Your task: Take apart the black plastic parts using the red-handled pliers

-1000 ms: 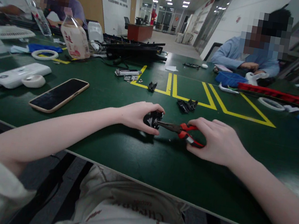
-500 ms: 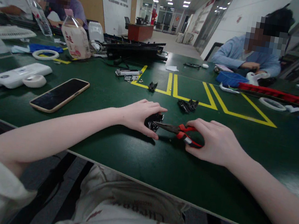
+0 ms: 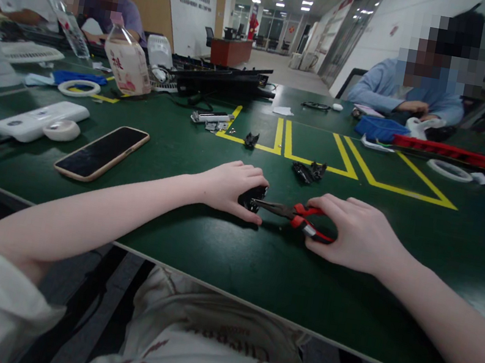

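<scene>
My left hand [image 3: 236, 191] holds a small black plastic part [image 3: 252, 197] against the green table, thumb on the near side and fingers on the far side. The palm hides much of this part. My right hand [image 3: 350, 233] grips red-and-black needle-nose pliers [image 3: 299, 214] by the handles, which are spread somewhat. Their dark jaws point left, and the tips touch the black part; whether they clamp it I cannot tell. Beyond the hands lie a jagged black plastic piece [image 3: 308, 171] and a smaller black fragment [image 3: 252, 140].
A phone [image 3: 102, 152] and a white power strip [image 3: 41, 120] lie to the left. Several small metal pieces [image 3: 211, 119] sit by yellow tape markings [image 3: 319, 165]. Blue trays [image 3: 375, 128] and a long red strip [image 3: 464, 158] are at the right. Other people sit across the table.
The view has shifted slightly, moving everything a little to the right. Both hands keep their grips, and the pliers' tips stay at the black part.
</scene>
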The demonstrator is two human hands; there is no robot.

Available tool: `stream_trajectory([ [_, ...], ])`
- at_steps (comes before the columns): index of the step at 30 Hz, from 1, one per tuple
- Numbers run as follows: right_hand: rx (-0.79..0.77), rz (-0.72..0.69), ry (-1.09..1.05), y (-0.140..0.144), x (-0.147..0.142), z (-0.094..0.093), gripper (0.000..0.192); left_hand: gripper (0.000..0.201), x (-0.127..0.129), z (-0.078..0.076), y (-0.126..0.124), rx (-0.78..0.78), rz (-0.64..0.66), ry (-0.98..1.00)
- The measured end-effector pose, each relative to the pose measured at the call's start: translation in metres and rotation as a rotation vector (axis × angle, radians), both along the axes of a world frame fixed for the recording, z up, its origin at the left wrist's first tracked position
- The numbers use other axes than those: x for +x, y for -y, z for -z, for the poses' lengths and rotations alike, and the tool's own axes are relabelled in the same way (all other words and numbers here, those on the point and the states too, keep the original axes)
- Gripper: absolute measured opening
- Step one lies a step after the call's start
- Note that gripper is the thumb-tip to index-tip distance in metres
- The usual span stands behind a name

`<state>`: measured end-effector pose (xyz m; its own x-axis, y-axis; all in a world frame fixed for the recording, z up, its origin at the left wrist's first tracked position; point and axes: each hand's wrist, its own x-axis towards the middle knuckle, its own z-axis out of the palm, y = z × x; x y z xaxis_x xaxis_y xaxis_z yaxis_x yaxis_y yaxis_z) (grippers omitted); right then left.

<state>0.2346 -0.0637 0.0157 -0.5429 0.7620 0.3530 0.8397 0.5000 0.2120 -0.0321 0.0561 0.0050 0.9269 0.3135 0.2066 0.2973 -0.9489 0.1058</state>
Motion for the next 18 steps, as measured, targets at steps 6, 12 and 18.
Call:
stream_trajectory([
  [6,-0.030,0.033,-0.009,-0.0007,-0.0036,-0.0001,0.041,0.071,0.0016,0.0013,0.0005,0.041,-0.013,0.005],
  [12,-0.050,0.049,0.004,-0.0013,-0.0039,-0.0015,0.040,0.077,0.0039,0.0019,-0.0003,0.071,-0.015,-0.007],
  [18,-0.084,0.024,-0.006,-0.0021,-0.0024,-0.0031,0.040,0.060,0.0057,0.0011,-0.0012,-0.019,-0.012,-0.060],
])
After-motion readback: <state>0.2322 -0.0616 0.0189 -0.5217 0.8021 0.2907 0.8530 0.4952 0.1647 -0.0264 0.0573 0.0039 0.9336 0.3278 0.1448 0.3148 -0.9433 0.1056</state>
